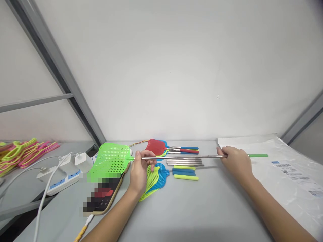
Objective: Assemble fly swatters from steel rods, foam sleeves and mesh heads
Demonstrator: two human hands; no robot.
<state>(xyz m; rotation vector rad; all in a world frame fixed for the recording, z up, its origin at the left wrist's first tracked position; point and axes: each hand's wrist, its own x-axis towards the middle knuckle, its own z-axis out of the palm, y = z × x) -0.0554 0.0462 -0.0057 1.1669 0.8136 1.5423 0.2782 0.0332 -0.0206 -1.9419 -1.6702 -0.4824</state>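
A green fly swatter (113,158) with a long extended metal rod is stretched level between my two hands. My left hand (139,173) pinches the rod close to the perforated head. Farther along, my right hand (236,163) is wrapped around the rod, and the green handle (258,155) sticks out beyond it. Behind the rod lie assembled swatters with a red head (155,147) on top. Several loose metal rods (185,162) rest below them. Blue and yellow handle grips (185,173) lie nearer me. Loose blue (161,176) and yellow-green swatter heads (150,181) overlap beside my left hand.
A phone (106,195) with a cable lies at the left, partly under the green head. Next to it is a power strip (64,183) with white chargers. Pink and yellow items (27,153) are piled far left. A white plastic package (285,188) covers the right side.
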